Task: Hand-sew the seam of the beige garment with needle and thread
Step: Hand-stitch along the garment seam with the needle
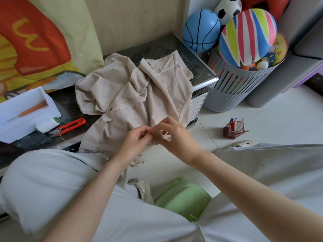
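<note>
The beige garment is dumped on the dark table; a white tray, red snips and a bottle (white, green cap) are laid alongside.

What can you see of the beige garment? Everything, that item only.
The beige garment is plain, thin, woven-looking cloth, heavily crumpled, with stitched seams and a stitched hem along its right edge. It lies heaped on the dark table top, its near part hanging over the front edge toward the person's lap. A frayed raw edge shows by the hands. The left hand and right hand both pinch its near edge, close together.
</note>
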